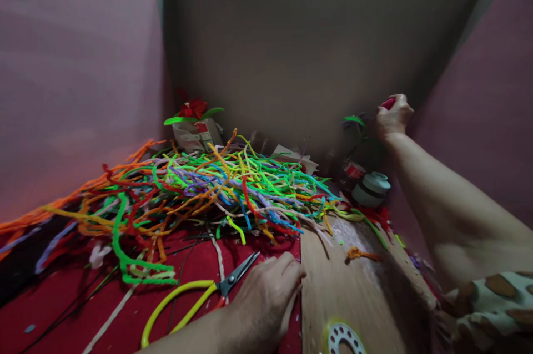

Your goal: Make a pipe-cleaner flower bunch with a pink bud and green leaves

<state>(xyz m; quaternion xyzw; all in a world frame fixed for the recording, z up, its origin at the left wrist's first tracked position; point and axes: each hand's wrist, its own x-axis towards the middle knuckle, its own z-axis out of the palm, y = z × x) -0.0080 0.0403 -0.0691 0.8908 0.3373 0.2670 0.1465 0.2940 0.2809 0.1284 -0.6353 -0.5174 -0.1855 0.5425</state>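
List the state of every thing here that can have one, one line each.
Scissors: blades slightly open, lying flat on the red cloth.
Pipe cleaners: loose, tangled in a heap.
Left hand: fingers curled, resting beside the scissors; grip unclear.
Right hand: closed around a pink object.
Grey jar: lid on, upright.
Tape roll: lying flat on the board.

Can't really make out what the right hand [392, 115] is gripping, just a pink-red bit poking out of the fist. The left hand [268, 293] covers part of the scissors [200, 296] and its fingertips are curled under. The tape roll [343, 338] is chopped by the bottom edge.
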